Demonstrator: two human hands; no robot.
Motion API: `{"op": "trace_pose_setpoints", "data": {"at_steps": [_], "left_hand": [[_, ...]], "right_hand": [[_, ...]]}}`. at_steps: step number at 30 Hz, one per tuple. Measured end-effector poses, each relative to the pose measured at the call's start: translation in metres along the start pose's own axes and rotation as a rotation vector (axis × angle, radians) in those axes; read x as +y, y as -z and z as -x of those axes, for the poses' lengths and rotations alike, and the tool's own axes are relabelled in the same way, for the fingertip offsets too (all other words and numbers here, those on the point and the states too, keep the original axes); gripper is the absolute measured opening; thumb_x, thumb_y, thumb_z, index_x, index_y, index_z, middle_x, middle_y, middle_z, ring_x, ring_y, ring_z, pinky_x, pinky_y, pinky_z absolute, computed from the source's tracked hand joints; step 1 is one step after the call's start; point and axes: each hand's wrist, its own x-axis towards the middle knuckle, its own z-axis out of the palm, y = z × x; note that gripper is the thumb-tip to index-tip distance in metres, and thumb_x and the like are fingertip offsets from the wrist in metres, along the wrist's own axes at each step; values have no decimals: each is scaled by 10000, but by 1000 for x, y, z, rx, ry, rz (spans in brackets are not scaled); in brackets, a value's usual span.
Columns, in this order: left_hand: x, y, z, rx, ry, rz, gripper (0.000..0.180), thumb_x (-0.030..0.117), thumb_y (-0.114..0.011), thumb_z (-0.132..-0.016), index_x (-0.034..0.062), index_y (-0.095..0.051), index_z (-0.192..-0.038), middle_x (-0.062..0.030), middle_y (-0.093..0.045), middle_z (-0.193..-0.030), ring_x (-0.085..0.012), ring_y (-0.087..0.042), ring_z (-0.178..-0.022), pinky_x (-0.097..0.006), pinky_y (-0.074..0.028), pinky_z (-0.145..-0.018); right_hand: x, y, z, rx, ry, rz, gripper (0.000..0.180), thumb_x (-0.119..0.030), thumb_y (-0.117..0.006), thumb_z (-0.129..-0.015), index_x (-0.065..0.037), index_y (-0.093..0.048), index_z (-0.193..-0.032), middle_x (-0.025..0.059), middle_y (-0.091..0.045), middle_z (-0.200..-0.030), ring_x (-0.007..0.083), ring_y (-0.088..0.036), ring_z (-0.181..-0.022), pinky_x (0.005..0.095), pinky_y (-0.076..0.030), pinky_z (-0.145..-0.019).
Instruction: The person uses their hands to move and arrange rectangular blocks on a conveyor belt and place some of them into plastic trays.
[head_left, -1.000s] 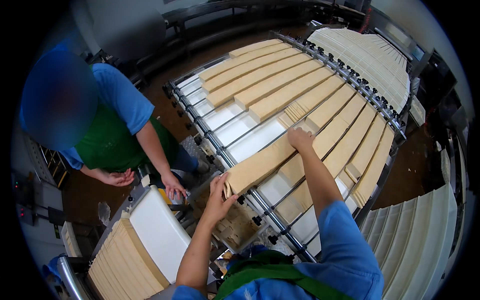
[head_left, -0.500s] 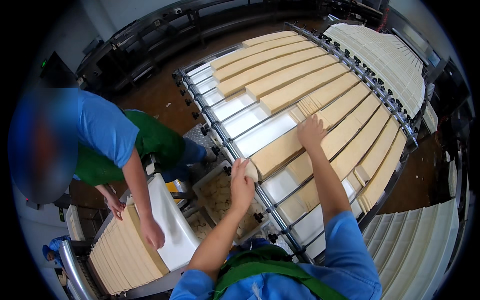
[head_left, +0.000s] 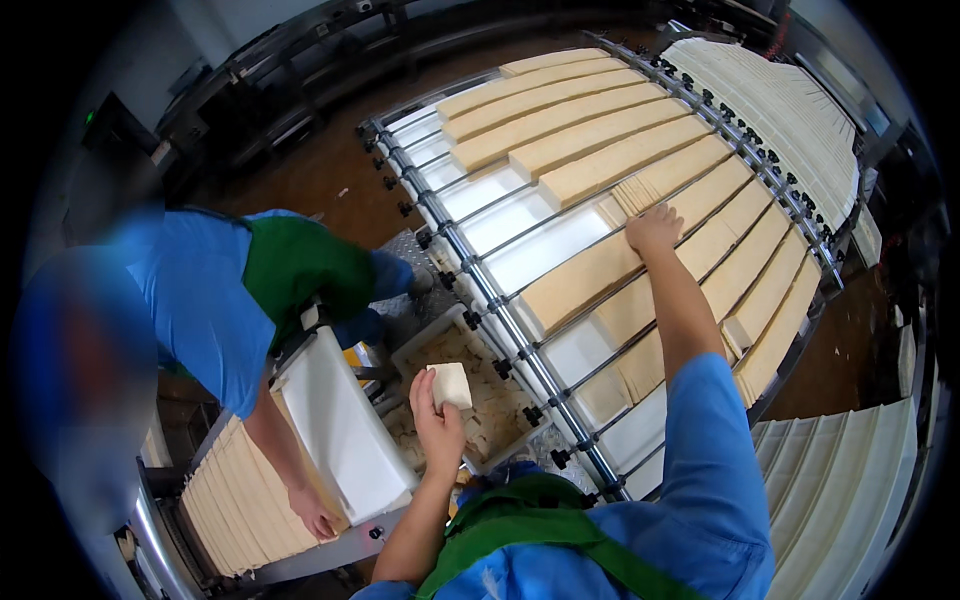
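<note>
My left hand point(head_left: 437, 425) is closed on a square cream-coloured slice point(head_left: 455, 386), held up over a crate point(head_left: 477, 462) of loose pale pieces. My right hand point(head_left: 655, 231) touches the top of a long row of cream slices point(head_left: 585, 287), its fingers bent and slightly apart, their tips partly hidden. That row lies between thin metal rods on a white-surfaced rack point(head_left: 553, 247). Just beyond my right hand, several slices point(head_left: 637, 193) lean over in the neighbouring row.
At the left, a co-worker in blue with a green apron point(head_left: 307, 262) reaches to another row of slices point(head_left: 240, 500) beside a white chute point(head_left: 345, 420). A metal bar with black knobs point(head_left: 470, 300) edges the rack. Ribbed white panels point(head_left: 815, 480) stand at the lower right.
My left hand has drawn back from the row's near end, down and left, bringing the slice over the crate. My right hand has shifted slightly right in view. The co-worker's arm has lowered.
</note>
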Motion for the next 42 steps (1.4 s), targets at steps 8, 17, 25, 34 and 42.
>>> {"op": "trace_pose_setpoints", "data": {"at_steps": [8,17,25,34,42], "left_hand": [[-4,41,40,-35,89,-321,574,78,-582,-856,40,-365,-1386,-255,-291,-1439,-387,-342,-1321,-393,-324,-1065],[-33,155,109,336,174,-57,365,44,-575,-869,17,-503,-1226,-163,-484,-1272,-254,-535,-1081,-329,-470,-871],[-117,295,205,688,851,-781,702,250,-682,-809,-56,-338,-1339,-351,-327,-1277,-487,-372,-1145,-530,-320,-984],[-138,287,181,596,691,-634,836,137,-782,-693,-100,-282,-1320,-348,-313,-1251,-498,-420,-1102,-472,-378,-965],[-121,321,166,392,742,-492,923,286,-811,-675,-79,-266,-1324,-296,-395,-1200,-473,-512,-1044,-486,-470,-877]], "right_hand": [[-20,-11,23,7,23,-133,599,-403,-334,-905,-51,-426,-1381,116,-354,-1474,310,-311,-1357,607,-133,-1102],[-60,-35,17,390,45,-301,691,-457,-438,-890,-56,-305,-1437,197,-332,-1455,386,-297,-1341,564,-217,-1073],[-188,-1,264,576,1104,-763,568,-212,-611,-836,-30,-420,-1340,237,-446,-1334,434,-373,-1245,517,-267,-1046],[-328,-53,493,11,1614,-580,488,-182,-632,-758,-44,-536,-1216,214,-381,-1400,433,-319,-1289,522,-243,-1060],[-510,-64,582,-112,1332,-332,674,-431,-510,-887,-110,-314,-1446,186,-183,-1527,350,-269,-1342,472,-247,-1064]]}}
